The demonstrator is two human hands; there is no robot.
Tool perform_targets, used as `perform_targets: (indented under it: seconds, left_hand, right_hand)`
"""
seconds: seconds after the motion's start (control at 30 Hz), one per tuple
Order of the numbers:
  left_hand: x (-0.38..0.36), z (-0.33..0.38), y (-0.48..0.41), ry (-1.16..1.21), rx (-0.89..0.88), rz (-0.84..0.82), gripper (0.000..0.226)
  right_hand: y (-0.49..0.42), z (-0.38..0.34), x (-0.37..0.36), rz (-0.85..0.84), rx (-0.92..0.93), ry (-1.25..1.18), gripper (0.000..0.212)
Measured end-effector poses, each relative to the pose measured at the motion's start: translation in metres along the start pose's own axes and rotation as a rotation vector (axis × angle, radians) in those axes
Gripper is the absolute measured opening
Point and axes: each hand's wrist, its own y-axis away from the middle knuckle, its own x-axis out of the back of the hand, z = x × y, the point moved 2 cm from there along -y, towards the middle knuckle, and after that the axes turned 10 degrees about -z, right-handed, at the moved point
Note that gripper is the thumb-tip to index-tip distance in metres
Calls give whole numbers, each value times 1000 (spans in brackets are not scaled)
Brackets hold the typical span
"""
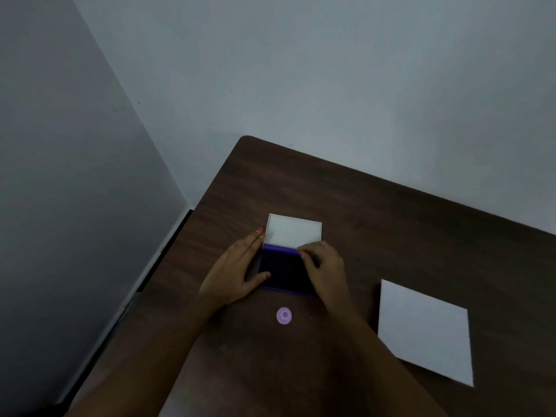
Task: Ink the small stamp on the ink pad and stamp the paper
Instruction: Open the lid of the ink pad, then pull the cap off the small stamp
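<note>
The ink pad (285,273) sits just below the middle of the frame on the dark wooden table (391,221), its white lid (294,231) swung open and lying back toward the top of the frame. The left hand (240,272) rests flat against the pad's left side, thumb touching its lower left corner, fingers loosely spread and closed on nothing. The right hand (323,267) curls at the pad's upper right, fingertips pinched at the hinge edge where lid meets base — whether it truly grips the lid or only touches it I cannot tell.

The small stamp (284,316), a pale pink round piece, stands alone just below the pad, between the two forearms, touched by neither hand. The paper (424,332) lies well apart at the lower right, bare as far as can be seen.

Inking is not yet begun, so the risks lie ahead. The lid could fall shut on the pad if released before it settles flat. A forearm drawn back carelessly could knock the stamp over or roll it away. Fingers so near the dark inked surface may pick up ink and smudge the paper later — and the loose sheet may slide under the stamp unless held down.
</note>
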Motion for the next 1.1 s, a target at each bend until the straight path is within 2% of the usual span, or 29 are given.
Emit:
perform_targets:
  seconds: [0.13,0.27,0.37,0.47,0.53,0.6,0.67,0.8,0.9,1.1]
  left_hand:
    - [-2,2,13,34,120,148,64]
    - [-12,13,32,115,239,167,57]
    - [-19,25,46,183,285,160,50]
    - [-24,41,59,233,324,217,33]
    - [-26,55,67,300,313,254,25]
    - [-23,70,72,485,294,253,22]
    - [-18,86,76,686,267,225,18]
    - [-14,111,77,962,296,156,25]
    - [-12,121,78,1019,272,180,28]
    - [-5,130,77,959,216,165,27]
  right_hand:
    - [43,-10,-15,-73,36,-16,14]
    - [71,-14,-29,-218,36,4,23]
    - [84,-15,-39,-215,53,119,33]
    - [89,-14,-44,-222,0,126,32]
    - [91,-16,-44,-197,-87,-3,23]
    - [93,-19,-39,-119,-171,-203,13]
    - [98,-21,-33,-71,-262,-404,12]
    - [108,-25,-20,-66,-416,-820,6]
    - [114,-28,-12,-93,-440,-986,6]
    - [121,-28,-2,-129,-411,-1056,10]
